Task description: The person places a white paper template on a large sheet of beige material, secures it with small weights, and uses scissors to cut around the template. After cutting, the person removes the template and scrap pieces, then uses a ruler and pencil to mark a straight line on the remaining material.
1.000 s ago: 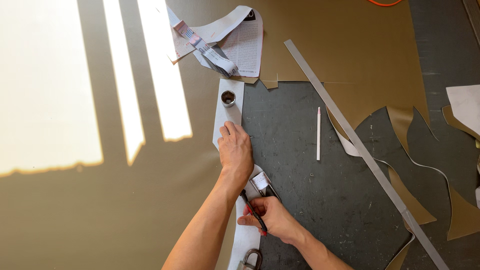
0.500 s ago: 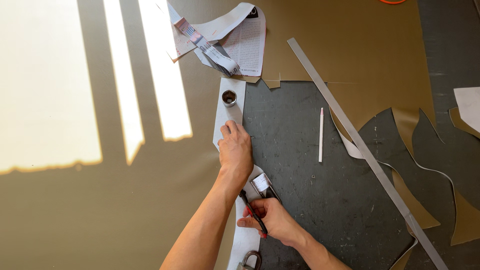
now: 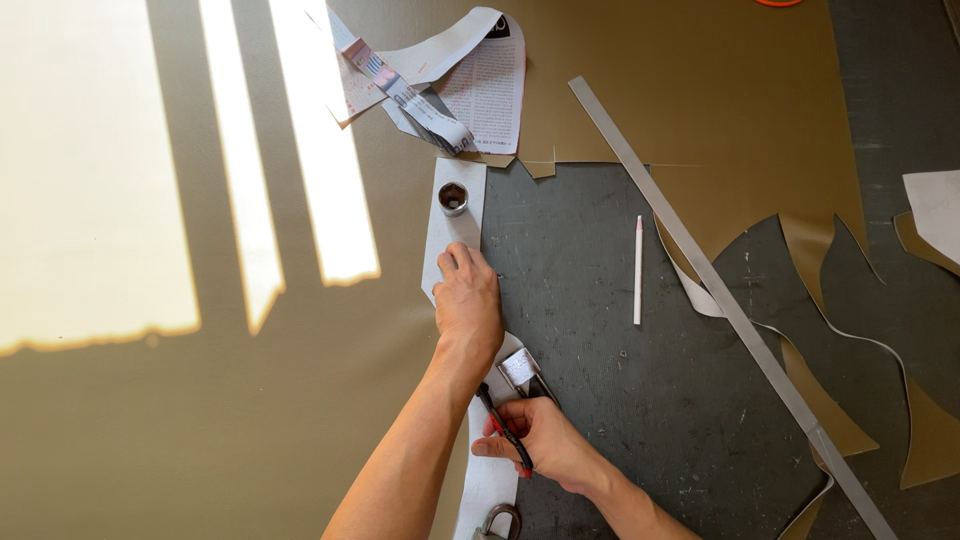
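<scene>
socket (image 3: 453, 198) on paper strip (image 3: 452, 235), ruler (image 3: 720, 300) right

Dark scuffed table (image 3: 590, 420). Lying on it: olive sheet (image 3: 180, 420) with cut-out edges, long metal ruler (image 3: 700, 275), white pencil (image 3: 638, 270), olive offcuts (image 3: 860, 400), printed paper pieces (image 3: 480, 85) at top.

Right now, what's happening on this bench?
A person's left hand presses flat on a long white paper pattern lying on olive sheet material. The right hand holds a red-and-black pen at the pattern's edge. A metal socket weighs down the pattern's far end. A long metal ruler lies apart.
</scene>
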